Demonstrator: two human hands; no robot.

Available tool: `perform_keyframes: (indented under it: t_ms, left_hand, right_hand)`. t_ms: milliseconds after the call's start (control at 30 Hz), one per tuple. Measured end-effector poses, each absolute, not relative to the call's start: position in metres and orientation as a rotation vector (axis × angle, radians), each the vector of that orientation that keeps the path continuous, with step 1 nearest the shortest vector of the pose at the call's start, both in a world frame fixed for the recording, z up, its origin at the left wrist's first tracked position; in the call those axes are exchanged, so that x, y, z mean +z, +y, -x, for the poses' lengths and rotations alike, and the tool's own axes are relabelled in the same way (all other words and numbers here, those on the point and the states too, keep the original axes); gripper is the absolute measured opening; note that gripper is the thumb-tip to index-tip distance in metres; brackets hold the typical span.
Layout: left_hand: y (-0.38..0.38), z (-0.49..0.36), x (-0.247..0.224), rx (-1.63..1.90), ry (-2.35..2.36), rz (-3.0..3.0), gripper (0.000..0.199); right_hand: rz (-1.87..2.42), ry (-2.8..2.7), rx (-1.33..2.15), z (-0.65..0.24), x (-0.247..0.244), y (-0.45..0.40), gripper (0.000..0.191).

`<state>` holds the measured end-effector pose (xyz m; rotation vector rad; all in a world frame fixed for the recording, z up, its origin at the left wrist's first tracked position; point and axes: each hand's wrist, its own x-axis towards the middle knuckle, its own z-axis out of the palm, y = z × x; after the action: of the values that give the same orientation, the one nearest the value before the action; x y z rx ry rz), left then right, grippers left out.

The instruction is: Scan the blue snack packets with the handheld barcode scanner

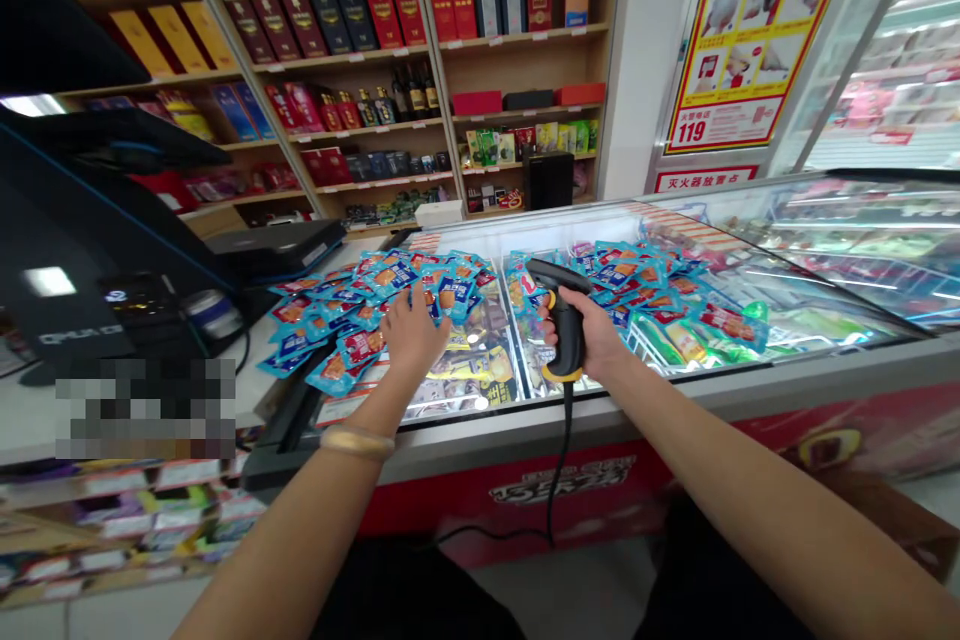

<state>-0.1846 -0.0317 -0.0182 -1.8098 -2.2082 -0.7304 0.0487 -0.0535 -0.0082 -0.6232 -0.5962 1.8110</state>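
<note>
My right hand [589, 330] is wrapped round the grip of a black and yellow barcode scanner [568, 332], held upright over the freezer's glass top, its cable hanging down in front. My left hand [414, 328], with a gold bangle [357, 441] on the wrist, reaches over a heap of small blue and red snack packets [352, 305]. Its fingers are apart, at the packets' near right side, and no packet shows gripped in them. A second heap of like packets [637, 272] lies beyond the scanner, to its right.
Under the packets is a chest freezer [667, 388] with a glass top and frozen goods inside. A dark checkout terminal [82, 250] stands on the white counter [22, 420] at left. Shelves [345, 55] of boxes and bottles line the back. The scanner cable [559, 470] droops near my legs.
</note>
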Motion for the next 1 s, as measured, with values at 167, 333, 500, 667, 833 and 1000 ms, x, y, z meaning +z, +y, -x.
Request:
perform_keyframes:
  t_ms: [167,333,500,667,833,1000]
  left_hand:
    - [-0.035,0.184,-0.015,-0.835,-2.171,1.775,0.053]
    - [-0.037,0.186,-0.011,-0.998,-2.182,1.629,0.050]
    - [-0.036,0.189,-0.009,-1.165,-2.211,1.593,0.049]
    - [-0.033,0.196,-0.012,-1.459,-2.047,1.540,0.050]
    - [-0.029,0.193,-0.018,-1.993,-1.744,1.763,0.056]
    - [-0.027,0.182,-0.025,-2.527,-1.979,2.146,0.061]
  right_hand:
    - [0.645,-0.628,1.806,-0.051,-0.013,-0.061,0.017]
    - [0.677,-0.656,1.786,-0.054,-0.013,-0.063,0.016]
    - [0.694,-0.683,1.772,-0.053,-0.013,-0.064,0.017]
    - [0.721,-0.672,1.772,-0.053,-0.012,-0.065,0.017]
    - [0.691,-0.742,1.763,-0.052,-0.015,-0.064,0.018]
    - [0.700,-0.742,1.772,-0.052,-0.017,-0.064,0.016]
